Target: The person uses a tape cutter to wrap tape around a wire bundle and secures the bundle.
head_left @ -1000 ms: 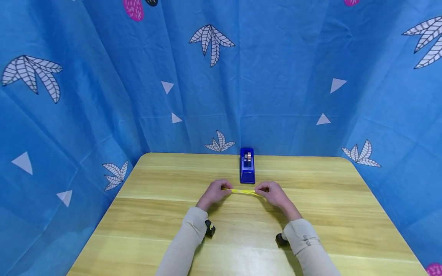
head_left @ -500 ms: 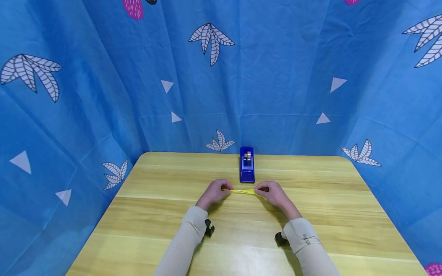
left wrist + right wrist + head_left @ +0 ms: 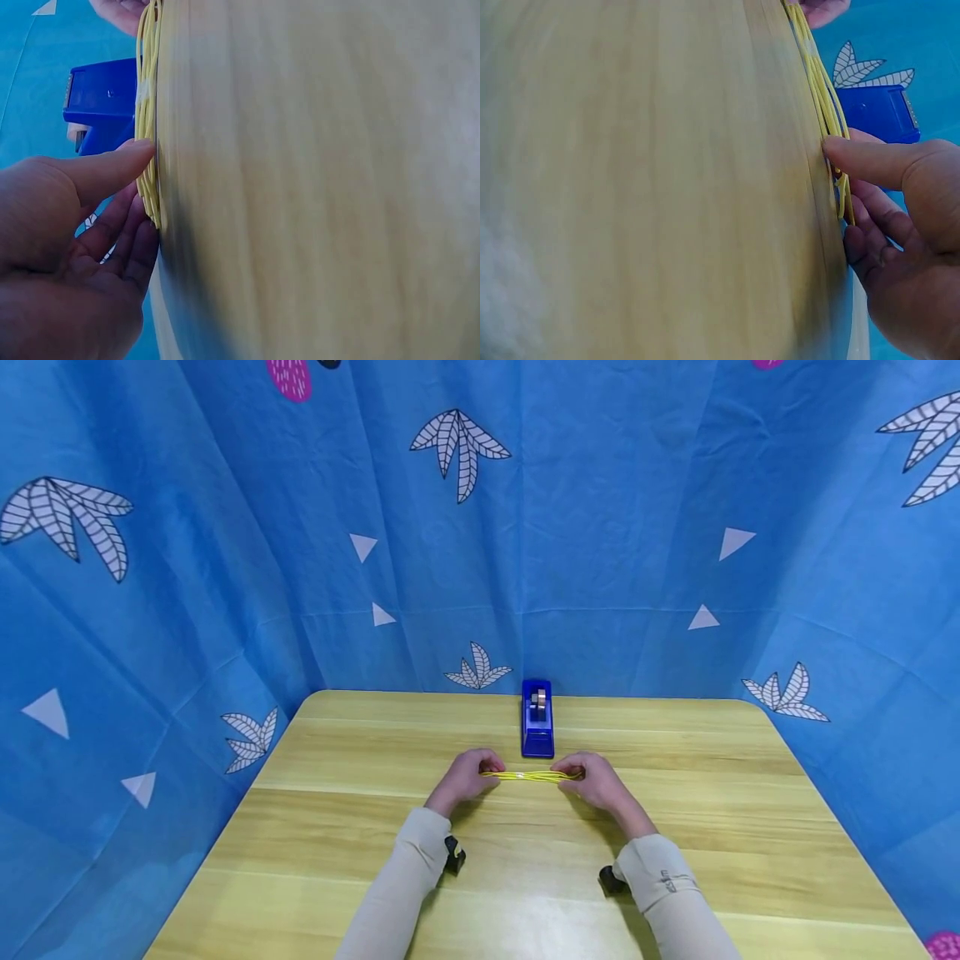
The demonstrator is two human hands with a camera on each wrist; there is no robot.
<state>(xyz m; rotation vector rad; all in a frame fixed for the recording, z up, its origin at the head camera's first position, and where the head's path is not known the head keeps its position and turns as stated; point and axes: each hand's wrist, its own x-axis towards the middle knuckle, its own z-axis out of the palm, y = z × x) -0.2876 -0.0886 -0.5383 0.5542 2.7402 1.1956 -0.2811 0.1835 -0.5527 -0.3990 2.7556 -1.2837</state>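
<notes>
A yellow cable [image 3: 534, 776], folded into a long flat bundle of loops, stretches sideways between both hands. Around its middle sits a shiny, clear band that looks like tape [image 3: 519, 775]. My left hand [image 3: 468, 776] pinches the left end between thumb and fingers, as the left wrist view shows with the thumb [image 3: 124, 163] across the strands. At the other end, my right hand [image 3: 595, 781] holds the loops between thumb [image 3: 870, 159] and fingers, and loop ends poke out past the thumb. The bundle is low over the wooden table [image 3: 525, 893].
Just beyond the hands, near the table's back edge, a blue tape dispenser [image 3: 537, 739] with a small roll stands upright. A blue patterned curtain [image 3: 600, 527] surrounds the table at the back and sides. Black wrist cameras [image 3: 454, 856] sit under the cuffs.
The right hand's fingers have shifted slightly on the bundle, and its loops show more between thumb and forefinger. The left hand stays almost still, and the dispenser has not moved.
</notes>
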